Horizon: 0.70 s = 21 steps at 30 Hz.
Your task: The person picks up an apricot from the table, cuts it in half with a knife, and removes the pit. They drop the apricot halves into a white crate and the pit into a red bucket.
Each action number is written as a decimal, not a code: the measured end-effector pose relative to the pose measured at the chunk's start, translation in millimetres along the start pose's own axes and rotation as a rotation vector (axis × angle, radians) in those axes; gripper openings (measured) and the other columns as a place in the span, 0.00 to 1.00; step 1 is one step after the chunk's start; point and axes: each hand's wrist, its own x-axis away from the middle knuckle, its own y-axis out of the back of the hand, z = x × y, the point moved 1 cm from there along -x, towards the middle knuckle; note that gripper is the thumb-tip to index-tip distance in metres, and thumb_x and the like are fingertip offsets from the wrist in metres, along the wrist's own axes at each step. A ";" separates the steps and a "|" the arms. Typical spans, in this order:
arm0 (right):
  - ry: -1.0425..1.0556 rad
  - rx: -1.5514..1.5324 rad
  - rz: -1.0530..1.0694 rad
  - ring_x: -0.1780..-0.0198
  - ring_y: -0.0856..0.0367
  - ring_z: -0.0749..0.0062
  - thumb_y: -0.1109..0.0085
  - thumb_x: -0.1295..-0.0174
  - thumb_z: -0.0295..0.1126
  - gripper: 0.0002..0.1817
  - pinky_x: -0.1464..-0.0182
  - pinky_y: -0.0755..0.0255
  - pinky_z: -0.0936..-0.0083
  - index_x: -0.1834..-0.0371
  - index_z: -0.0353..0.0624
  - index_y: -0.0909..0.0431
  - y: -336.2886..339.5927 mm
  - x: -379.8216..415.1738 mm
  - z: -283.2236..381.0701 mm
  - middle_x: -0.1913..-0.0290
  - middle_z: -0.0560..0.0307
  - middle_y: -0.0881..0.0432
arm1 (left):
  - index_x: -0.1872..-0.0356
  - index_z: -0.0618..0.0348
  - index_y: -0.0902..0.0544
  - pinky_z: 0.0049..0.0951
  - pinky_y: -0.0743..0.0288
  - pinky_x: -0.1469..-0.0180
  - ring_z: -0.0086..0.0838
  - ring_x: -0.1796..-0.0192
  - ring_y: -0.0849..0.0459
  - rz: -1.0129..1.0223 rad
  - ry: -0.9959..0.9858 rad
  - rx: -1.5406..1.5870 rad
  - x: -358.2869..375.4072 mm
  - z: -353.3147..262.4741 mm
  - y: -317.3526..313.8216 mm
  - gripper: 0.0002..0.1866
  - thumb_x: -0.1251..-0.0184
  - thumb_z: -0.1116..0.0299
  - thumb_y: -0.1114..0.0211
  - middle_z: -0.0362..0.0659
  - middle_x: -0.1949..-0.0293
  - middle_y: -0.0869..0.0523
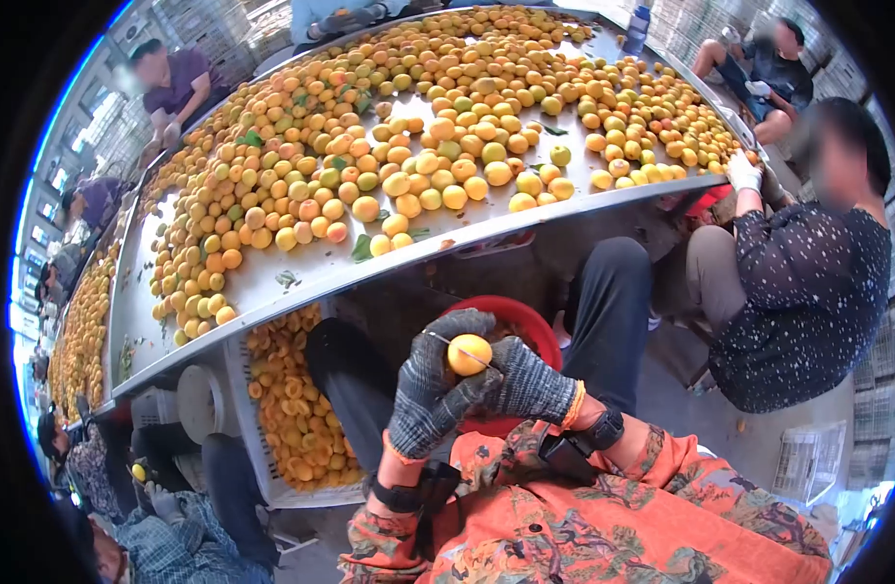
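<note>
While both gloved hands are closing round one apricot (469,354), a thin blade is crossing it

Left hand (430,394) is cupping the fruit from 7 o'clock, fingers curled tight against it; right hand (527,387) is pinching a slim metal blade (478,357) that is lying across the round, smooth, yellow-orange skin. Fruit is sitting above a red plastic basin (525,326), at 6 o'clock from the steel sorting table (272,282) heaped with matte apricots. Gloves are coarse grey knit with orange cuffs. White slatted crate (248,428) at 9 o'clock is holding split halves. Likely risk: blade skating off the slick curve into the left thumb, since knit gives little guard; a loose grip could also be dropping the fruit past the basin
</note>
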 end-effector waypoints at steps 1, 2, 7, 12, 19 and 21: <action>-0.039 0.006 -0.006 0.66 0.18 0.49 0.37 0.49 0.36 0.10 0.67 0.27 0.60 0.71 0.41 0.21 2.5 -2.7 4.0 0.70 0.44 0.18 | 0.40 0.62 0.30 0.31 0.25 0.47 0.31 0.49 0.20 -0.089 0.143 0.450 1.4 0.2 -8.6 0.34 0.47 0.63 0.26 0.46 0.44 0.22; -0.111 0.129 0.020 0.67 0.18 0.51 0.36 0.49 0.36 0.09 0.67 0.27 0.60 0.72 0.42 0.21 4.9 -3.4 5.0 0.70 0.46 0.17 | 0.39 0.65 0.30 0.30 0.26 0.45 0.32 0.47 0.21 -0.102 0.188 0.611 3.5 -5.0 -13.0 0.34 0.42 0.55 0.30 0.47 0.43 0.23; -0.055 0.226 -0.063 0.64 0.18 0.54 0.32 0.51 0.33 0.16 0.61 0.24 0.66 0.60 0.38 0.21 2.7 12.4 -43.9 0.66 0.48 0.18 | 0.49 0.59 0.24 0.26 0.26 0.49 0.25 0.52 0.21 -0.249 0.108 0.343 7.6 7.9 -27.3 0.13 0.32 0.67 0.40 0.40 0.55 0.19; -0.220 0.156 0.092 0.43 0.28 0.56 0.40 0.45 0.33 0.25 0.38 0.36 0.61 0.43 0.39 0.33 3.9 11.2 -45.9 0.48 0.49 0.25 | 0.47 0.59 0.28 0.31 0.29 0.45 0.30 0.52 0.21 -0.163 -0.008 -0.172 3.8 10.5 -18.2 0.19 0.36 0.65 0.35 0.43 0.56 0.20; -0.097 0.531 0.070 0.51 0.25 0.59 0.41 0.44 0.29 0.15 0.49 0.33 0.66 0.53 0.40 0.29 4.9 18.6 -66.2 0.55 0.49 0.22 | 0.45 0.59 0.29 0.29 0.25 0.48 0.26 0.55 0.19 -0.420 0.083 0.472 9.5 14.6 -36.3 0.18 0.34 0.71 0.38 0.43 0.57 0.19; -0.242 0.265 0.265 0.73 0.23 0.55 0.39 0.47 0.27 0.06 0.73 0.32 0.69 0.71 0.39 0.28 10.9 -2.3 -8.9 0.69 0.48 0.21 | 0.44 0.60 0.30 0.27 0.26 0.48 0.25 0.55 0.20 -0.505 0.177 0.566 9.5 21.2 -21.6 0.18 0.33 0.70 0.40 0.42 0.57 0.19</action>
